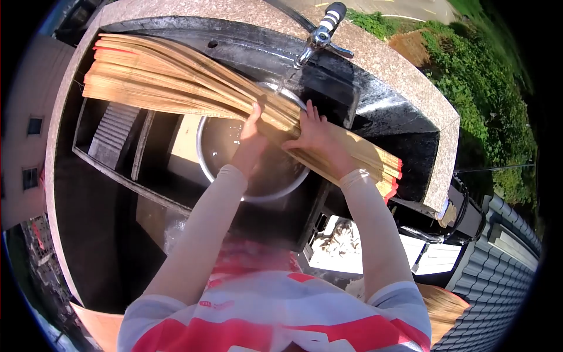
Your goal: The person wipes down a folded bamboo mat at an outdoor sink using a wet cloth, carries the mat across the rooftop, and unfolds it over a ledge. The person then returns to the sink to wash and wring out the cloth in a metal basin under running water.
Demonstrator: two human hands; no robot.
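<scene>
A long, pleated straw mat (170,73) with red-edged ends lies slantwise across a round metal basin (201,149). My left hand (252,141) grips the mat near its middle, with a finger or thumb along the top and the rest of the hand partly hidden. Farther right, my right hand (319,138) spans the mat from above, thumb at the near edge and fingers toward the far edge. Cloudy water (275,170) stands in the basin beneath both hands. Over the basin's far side is a chrome tap (319,38); a stream from its spout cannot be made out clearly.
A dark sink with a speckled stone rim (399,67) surrounds the basin. A ridged washboard (114,135) is at left. Below my right forearm sits a white container (337,243) with pale pieces inside. Another straw-coloured bundle (443,311) lies at lower right, beside roof tiles (498,281).
</scene>
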